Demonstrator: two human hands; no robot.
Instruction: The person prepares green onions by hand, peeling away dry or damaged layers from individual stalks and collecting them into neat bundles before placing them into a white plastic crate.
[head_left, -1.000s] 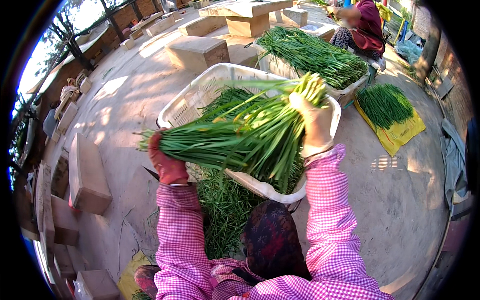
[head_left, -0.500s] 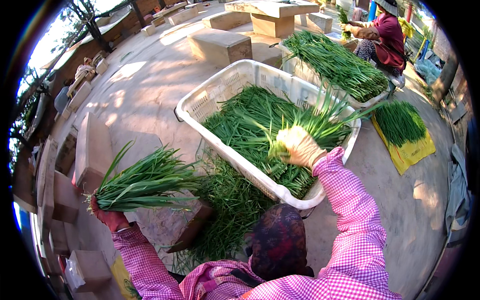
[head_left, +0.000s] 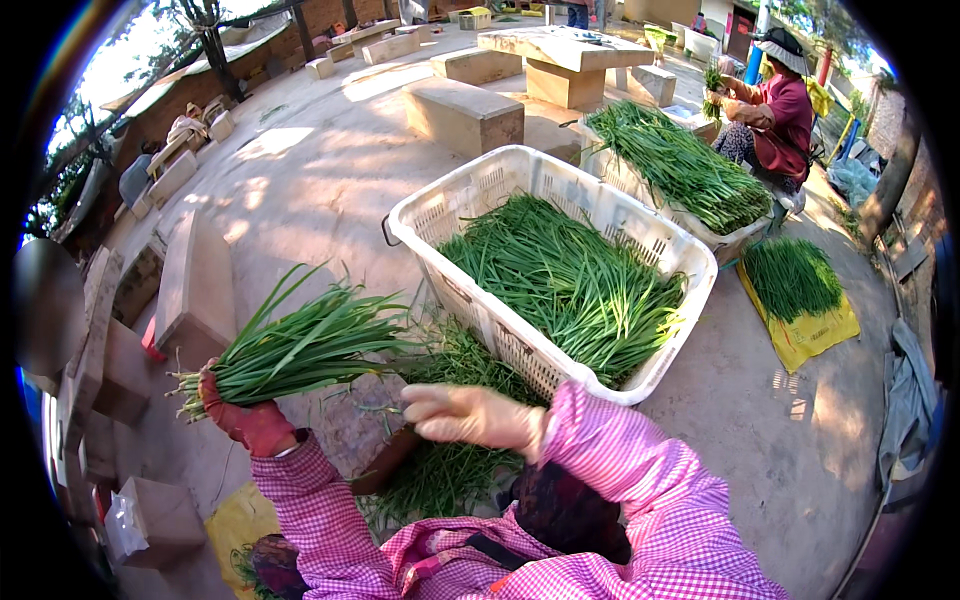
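Observation:
At the left, my left hand (head_left: 245, 408) in a red glove is closed around the root end of a bunch of garlic chives (head_left: 310, 340), whose long flat leaves spread to the right. My right hand (head_left: 470, 415), in a pale glove, hovers between that bunch and the crate with its fingers stretched out and nothing in them. Behind it stands a white plastic crate (head_left: 455, 290) with slotted walls, filled with more chives (head_left: 570, 280). Below my right hand, loose green leaves (head_left: 450, 480) lie heaped on the ground beside a stone block.
A second crate (head_left: 735, 240) heaped with chives stands beyond the first, near a seated co-worker (head_left: 780, 120) holding a bunch. Chives lie on a yellow sack (head_left: 815, 340) at the right. Stone benches (head_left: 465, 115) and a stone table (head_left: 560, 48) stand farther back.
My right hand has let go of the chives in the crate and moved left, out over the loose leaves. My left hand has shifted slightly right, still gripping its bunch.

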